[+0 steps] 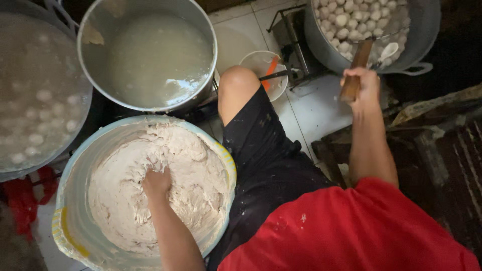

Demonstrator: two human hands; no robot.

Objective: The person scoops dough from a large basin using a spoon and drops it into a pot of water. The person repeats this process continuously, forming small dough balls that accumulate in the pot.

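Head view: looking down at a seated person's two hands.
Left hand point(156, 183): fingers curled, pressed into pale dough point(160, 185) that fills a light blue basin point(75, 165).
Right hand point(362, 83): closed around a wooden handle point(355, 70) reaching into a metal pot point(422, 35) of white balls point(346, 20).
Beyond left hand: steel pot point(100, 30) of cloudy liquid.
Between hands: bare knee point(238, 85).

The pale, sticky paste point(165, 185) is filling the light blue basin point(75, 170) almost to its rim, its surface rough and torn into lumps, with a dent in the middle. The wooden handle point(355, 70), brown and straight, is standing tilted to the upper right of the basin, its upper end reaching into a metal pot point(427, 35) of white balls point(346, 20).
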